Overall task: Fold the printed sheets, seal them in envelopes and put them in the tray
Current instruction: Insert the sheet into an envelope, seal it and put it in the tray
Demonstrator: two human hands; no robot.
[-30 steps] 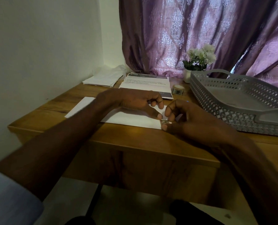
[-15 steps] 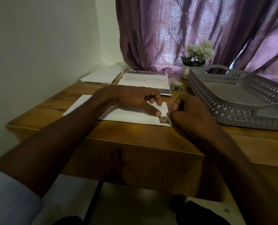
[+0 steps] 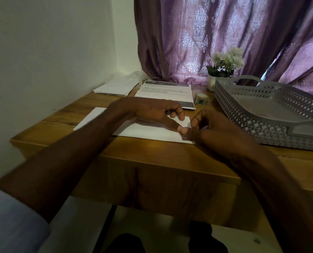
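Left hand (image 3: 152, 114) lies on the white envelope (image 3: 148, 131), thumb stretched flat and pressing near its right end, the other fingers curled above. Right hand (image 3: 212, 130) meets it at that corner, fingers bunched and pressed down on the paper; whether they pinch something, cannot tell. Envelope flat on the wooden bench (image 3: 152, 152). Behind: printed sheets (image 3: 163, 91), tape roll (image 3: 201, 98). Grey tray (image 3: 261, 114) at right. Purple curtain (image 3: 207, 33), white wall.
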